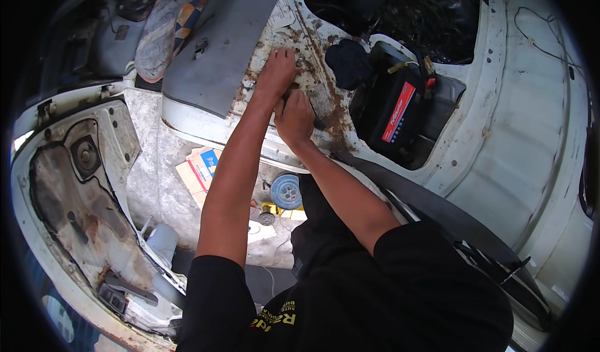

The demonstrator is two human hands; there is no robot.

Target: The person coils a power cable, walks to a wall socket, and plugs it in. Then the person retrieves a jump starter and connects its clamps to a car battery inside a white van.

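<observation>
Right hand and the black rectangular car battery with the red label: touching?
Apart. The head view shows rusty white metal panel between the right hand and the black battery.

The fingertips of the left hand [279, 72] are curled out of sight, and whatever lies under them on the rusty panel [325, 99] cannot be seen. The right hand [295, 117] hides its own palm; a dark piece [319, 124] just right of it is too shadowed to identify. Right of both hands, the folds of the black cloth [347, 64] are lost in darkness, and the wires [415, 24] beyond it blur together. Left of and below the hands, the left forearm covers part of the cardboard box [199, 167], and a black trouser leg cuts into the blue disc [285, 191]. Farther left, the dark rim crops the door [81, 189].
</observation>
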